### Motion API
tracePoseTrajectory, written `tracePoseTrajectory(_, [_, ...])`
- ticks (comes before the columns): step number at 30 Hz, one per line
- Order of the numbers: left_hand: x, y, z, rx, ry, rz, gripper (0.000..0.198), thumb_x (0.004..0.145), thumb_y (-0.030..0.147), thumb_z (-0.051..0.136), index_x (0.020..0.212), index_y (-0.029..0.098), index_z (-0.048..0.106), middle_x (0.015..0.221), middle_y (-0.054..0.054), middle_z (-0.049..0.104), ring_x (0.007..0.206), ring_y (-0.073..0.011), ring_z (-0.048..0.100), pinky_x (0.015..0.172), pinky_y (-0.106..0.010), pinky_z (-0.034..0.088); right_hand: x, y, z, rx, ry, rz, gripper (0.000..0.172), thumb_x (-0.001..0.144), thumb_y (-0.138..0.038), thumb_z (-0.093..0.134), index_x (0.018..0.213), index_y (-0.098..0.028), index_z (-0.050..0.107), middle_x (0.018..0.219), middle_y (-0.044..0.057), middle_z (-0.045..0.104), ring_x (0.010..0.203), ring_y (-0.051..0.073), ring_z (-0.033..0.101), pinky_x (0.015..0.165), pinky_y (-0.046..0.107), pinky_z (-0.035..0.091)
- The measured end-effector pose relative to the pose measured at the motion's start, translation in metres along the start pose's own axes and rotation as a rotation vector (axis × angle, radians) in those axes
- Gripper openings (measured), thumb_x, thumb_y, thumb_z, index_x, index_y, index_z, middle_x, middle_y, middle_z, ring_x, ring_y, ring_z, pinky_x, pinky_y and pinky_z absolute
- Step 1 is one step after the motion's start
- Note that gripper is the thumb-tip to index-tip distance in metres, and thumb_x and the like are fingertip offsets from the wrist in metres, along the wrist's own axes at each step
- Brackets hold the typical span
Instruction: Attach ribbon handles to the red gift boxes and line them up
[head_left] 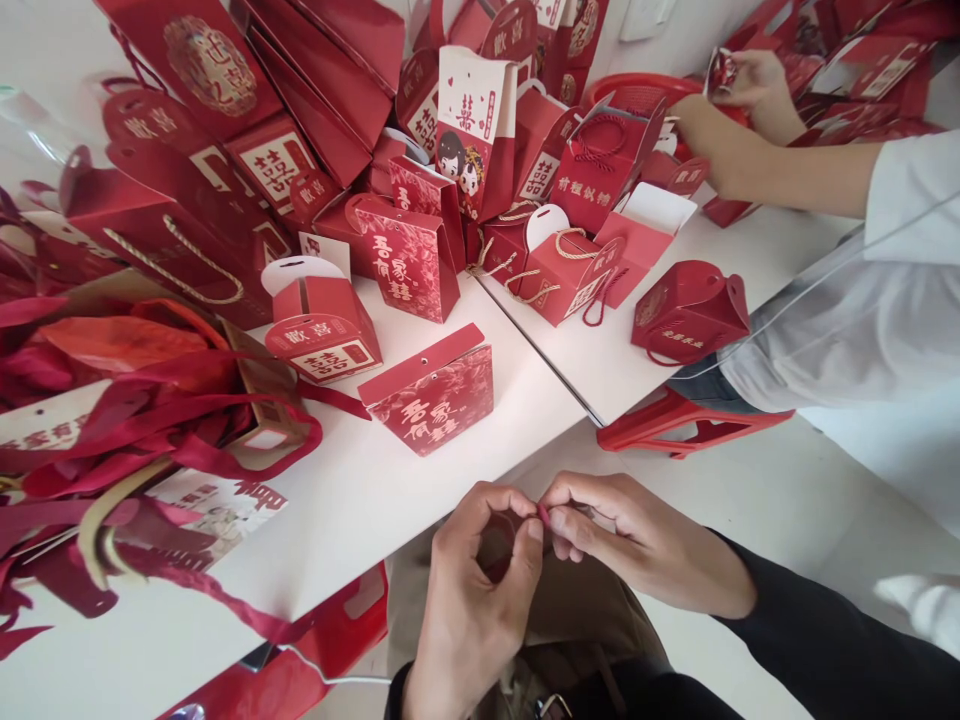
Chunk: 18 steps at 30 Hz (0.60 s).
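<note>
Over my lap, just off the table's front edge, my left hand (476, 590) and my right hand (645, 545) meet fingertip to fingertip. Both are closed in a pinch on a short bit of dark red ribbon (543, 515); most of it is hidden by the fingers. Closest to them on the table stands a red floral gift box (439, 400) with a folded top and small eyelets. Behind it are another floral box (409, 262) and a red handled candy box (322, 325) with gold lettering.
Many red gift boxes crowd the white table (517, 400). At left, a cardboard box (274, 400) overflows with red ribbons. A co-worker's hands (712, 145) work at the right, near a red basket (637, 88). A red stool (690, 425) stands below the table edge.
</note>
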<state>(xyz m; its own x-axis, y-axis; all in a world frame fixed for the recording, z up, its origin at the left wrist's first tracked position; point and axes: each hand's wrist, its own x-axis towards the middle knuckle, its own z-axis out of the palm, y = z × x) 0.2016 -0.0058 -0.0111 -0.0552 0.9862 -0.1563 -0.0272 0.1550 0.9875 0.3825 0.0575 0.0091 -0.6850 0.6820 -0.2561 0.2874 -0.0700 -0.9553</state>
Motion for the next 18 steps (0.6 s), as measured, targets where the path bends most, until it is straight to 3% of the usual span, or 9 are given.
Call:
tracePoseTrajectory(4, [0.001,-0.002,-0.008,0.113,-0.056,0.030,0.011,0.096,0.028,0.061,0.093,0.020,0.067,0.087,-0.004,0.071,0.080,-0.0167,0.068,0.075,-0.027,0.054,-0.001,-0.001,0.000,-0.097,0.006,-0.026,0.029,0.110,-0.040,0.049,0.090,-0.021,0.059,0.077,-0.001,0.063,0.067,0.014,0.057,0.060,0.024,0.041])
tracePoseTrajectory(10, [-0.007,0.001,0.003,0.106,0.131,0.019,0.011,0.093,0.029,0.066,0.089,0.021,0.072,0.087,-0.003,0.075,0.080,-0.0159,0.071,0.073,-0.023,0.055,-0.001,-0.003,0.004,-0.290,0.060,-0.097,0.030,0.111,-0.037,0.045,0.088,-0.022,0.057,0.072,-0.003,0.056,0.060,0.013,0.048,0.050,0.024,0.030])
tracePoseTrajectory(14, [-0.008,-0.001,0.011,0.190,0.216,0.057,0.013,0.094,0.028,0.064,0.088,0.021,0.072,0.081,-0.002,0.073,0.072,-0.0151,0.069,0.060,-0.022,0.050,-0.001,0.000,0.014,-0.325,0.074,-0.106,0.031,0.111,-0.036,0.042,0.085,-0.022,0.053,0.070,-0.004,0.053,0.059,0.014,0.050,0.053,0.024,0.034])
tracePoseTrajectory(18, [-0.002,0.002,0.005,0.073,0.206,-0.027,0.017,0.097,0.034,0.061,0.089,0.021,0.068,0.078,-0.001,0.072,0.071,-0.0155,0.067,0.067,-0.024,0.052,-0.003,0.003,0.015,-0.317,0.050,-0.184,0.027,0.112,-0.036,0.044,0.093,-0.024,0.059,0.077,-0.003,0.062,0.064,0.015,0.059,0.057,0.024,0.042])
